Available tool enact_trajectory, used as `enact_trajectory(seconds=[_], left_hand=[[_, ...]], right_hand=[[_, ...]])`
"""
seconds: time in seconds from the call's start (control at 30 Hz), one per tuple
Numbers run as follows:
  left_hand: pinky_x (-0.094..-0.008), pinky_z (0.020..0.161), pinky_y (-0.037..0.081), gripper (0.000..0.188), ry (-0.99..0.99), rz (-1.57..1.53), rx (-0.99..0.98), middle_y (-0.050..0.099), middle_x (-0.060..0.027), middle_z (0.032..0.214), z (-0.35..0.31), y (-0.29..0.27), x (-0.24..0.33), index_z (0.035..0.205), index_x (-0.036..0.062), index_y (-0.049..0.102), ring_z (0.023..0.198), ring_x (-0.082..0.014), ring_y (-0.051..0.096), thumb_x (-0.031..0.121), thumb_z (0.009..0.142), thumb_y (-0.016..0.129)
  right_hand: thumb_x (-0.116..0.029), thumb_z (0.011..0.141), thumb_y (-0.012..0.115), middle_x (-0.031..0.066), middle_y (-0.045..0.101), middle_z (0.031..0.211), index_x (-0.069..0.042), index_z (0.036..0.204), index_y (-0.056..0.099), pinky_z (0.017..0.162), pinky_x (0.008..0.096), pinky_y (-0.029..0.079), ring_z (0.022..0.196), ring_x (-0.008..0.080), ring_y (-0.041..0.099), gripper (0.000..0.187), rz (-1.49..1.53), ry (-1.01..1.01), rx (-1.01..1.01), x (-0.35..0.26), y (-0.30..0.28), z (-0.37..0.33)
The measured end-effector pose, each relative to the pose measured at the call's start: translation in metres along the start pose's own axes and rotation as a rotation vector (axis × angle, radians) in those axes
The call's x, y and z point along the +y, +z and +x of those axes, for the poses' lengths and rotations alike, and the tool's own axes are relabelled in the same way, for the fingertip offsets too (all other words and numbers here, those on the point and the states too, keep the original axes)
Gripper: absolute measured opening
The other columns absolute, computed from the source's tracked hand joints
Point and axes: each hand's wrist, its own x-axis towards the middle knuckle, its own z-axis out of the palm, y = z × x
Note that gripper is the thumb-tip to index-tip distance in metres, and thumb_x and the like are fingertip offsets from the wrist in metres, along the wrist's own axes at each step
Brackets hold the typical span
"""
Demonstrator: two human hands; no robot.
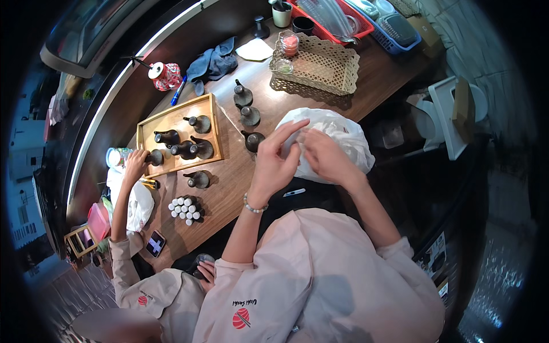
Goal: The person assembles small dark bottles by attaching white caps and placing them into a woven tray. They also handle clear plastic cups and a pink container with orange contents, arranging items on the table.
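Both hands work at the white plastic bag, which lies at the near edge of the wooden counter. The left hand and right hand pinch its thin film between fingertips. It looks light, limp and slippery, best gathered at its crumpled top.

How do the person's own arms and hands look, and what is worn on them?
Both forearms are bare. The sleeves are pale pink, loose, and pushed up to about the elbows. The left hand has a bead bracelet of light, pearly beads around the wrist. The right hand shows no glove, ring or watch. The pale pink garment carries a round red emblem low in the picture.
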Motion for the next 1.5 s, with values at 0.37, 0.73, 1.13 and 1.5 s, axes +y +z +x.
enact_trajectory(seconds=[0.37, 0.73, 1.13, 1.5], left_hand=[[-0.0202, 0.062, 0.041, 0.045, 0.099, 0.021, 0.196, 0.069, -0.0078, 0.124, 0.01, -0.017, -0.014, 0.134, 0.002, 0.068, 0.072, -0.0033, 0.052, -0.006, 0.091, 0.055], [-0.0421, 0.08, 0.058, 0.046, 0.188, 0.618, 0.061, 0.057, -0.0261, 0.131, 0.014, 0.018, -0.028, 0.129, 0.0011, 0.066, 0.101, -0.038, 0.066, 0.028, 0.092, 0.075], [-0.0452, 0.085, 0.052, 0.027, 0.04, 1.033, 0.132, 0.058, -0.0196, 0.113, 0.027, 0.04, -0.055, 0.105, 0.0051, 0.071, 0.105, -0.0374, 0.06, 0.015, 0.081, 0.079], [-0.0428, 0.094, 0.05, 0.015, 0.407, 0.869, -0.42, 0.062, -0.0145, 0.107, 0.048, 0.075, -0.079, 0.094, 0.0019, 0.063, 0.106, -0.028, 0.062, 0.009, 0.081, 0.064]], right_hand=[[-0.041, 0.094, 0.067, 0.0198, 0.072, 0.112, 0.001, 0.09, 0.076, 0.103, 0.0495, 0.046, 0.09, 0.0454, 0.068, 0.043, -0.64, 0.515, -0.443, 0.009, -0.038, 0.006], [-0.017, 0.078, 0.087, 0.026, 0.041, 0.157, -0.007, 0.164, 0.018, 0.106, 0.0471, 0.048, 0.126, 0.038, 0.06, 0.111, 0.089, 0.076, 0.024, -0.001, -0.053, 0.007], [-0.019, 0.086, 0.07, 0.0243, 0.072, 0.088, -0.005, 0.119, 0.063, 0.08, 0.0547, 0.055, 0.088, 0.0466, 0.07, 0.036, -0.554, 0.569, -0.262, 0.034, -0.049, -0.036], [-0.015, 0.065, 0.092, 0.0266, 0.057, 0.127, -0.005, 0.135, 0.053, 0.098, 0.0483, 0.053, 0.12, 0.0465, 0.058, 0.081, -0.469, 0.368, -0.112, 0.077, -0.026, -0.026]])
